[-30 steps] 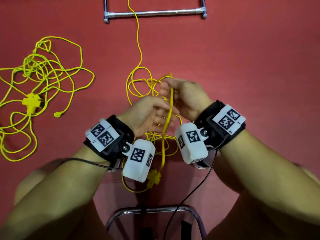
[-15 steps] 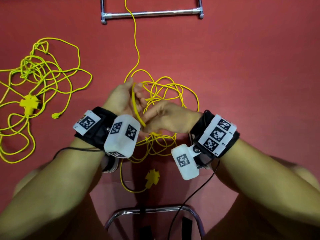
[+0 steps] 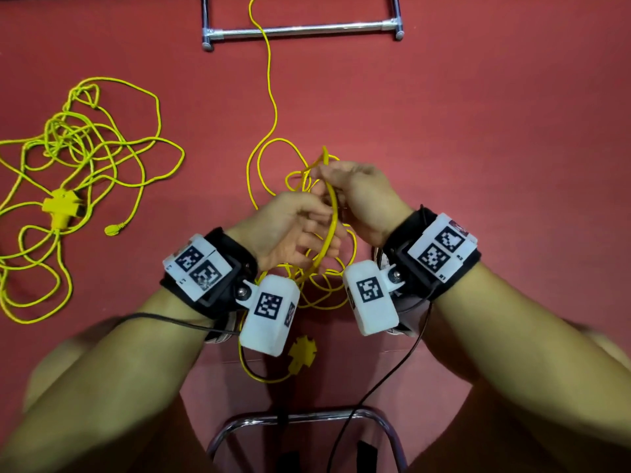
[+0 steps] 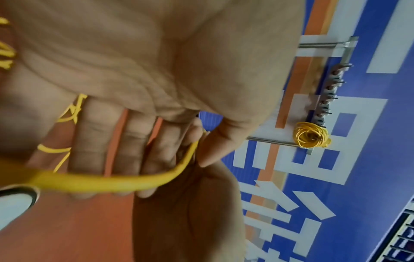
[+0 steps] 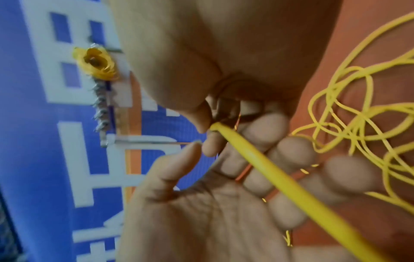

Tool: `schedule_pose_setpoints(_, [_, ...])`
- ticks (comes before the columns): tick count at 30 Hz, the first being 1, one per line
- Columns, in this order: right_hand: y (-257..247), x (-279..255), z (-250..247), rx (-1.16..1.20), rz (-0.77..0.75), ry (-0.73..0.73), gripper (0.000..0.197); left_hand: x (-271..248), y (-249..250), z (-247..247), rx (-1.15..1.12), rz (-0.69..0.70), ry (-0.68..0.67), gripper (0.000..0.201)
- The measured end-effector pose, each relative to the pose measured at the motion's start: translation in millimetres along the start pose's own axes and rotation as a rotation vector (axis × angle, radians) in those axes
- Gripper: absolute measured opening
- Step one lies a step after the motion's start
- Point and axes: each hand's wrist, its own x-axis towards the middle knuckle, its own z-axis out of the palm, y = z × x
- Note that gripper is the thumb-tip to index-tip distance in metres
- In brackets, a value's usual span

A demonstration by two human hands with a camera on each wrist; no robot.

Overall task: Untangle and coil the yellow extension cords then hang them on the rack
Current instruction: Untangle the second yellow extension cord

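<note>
A yellow cord rises between my hands over the red floor. My right hand pinches a strand between thumb and curled fingers, on the far side. My left hand lies palm-up just near of it, fingers straight, and the strand runs across them. The rest of this cord lies in loose loops under the hands, with its yellow socket near me. A second tangled yellow cord lies at the left. The rack carries one coiled cord.
The rack's metal base bar lies on the floor at the far side, and one strand crosses it. A chrome chair frame sits close below my arms. Black wrist cables hang there.
My right hand has swung from the near side up to the far side, carrying the strand. My left hand has come back towards me and opened under the cord.
</note>
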Motion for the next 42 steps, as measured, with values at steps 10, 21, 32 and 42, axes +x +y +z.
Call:
schedule_pose_setpoints(10, [1.9, -19.1, 10.4, -0.241, -0.234, -0.182, 0.016, 7.0, 10.3, -24.9, -0.273, 0.106, 0.411, 0.032])
schedule_pose_setpoints(21, [26.4, -22.5, 10.7, -0.979, -0.168, -0.362, 0.021, 9.1, 14.0, -21.9, -0.372, 0.199, 0.398, 0.019])
schedule_pose_setpoints(32, [-0.5, -3.5, 1.1, -0.014, -0.025, -0.023, 0.012, -3.6, 1.7, 2.2, 0.047, 0.127, 0.049, 0.017])
schedule_pose_setpoints(42, [-3.3, -20.4, 6.7, -0.178, -0.114, -0.265, 0.020, 6.1, 5.7, -14.6, -0.415, 0.133, 0.339, 0.029])
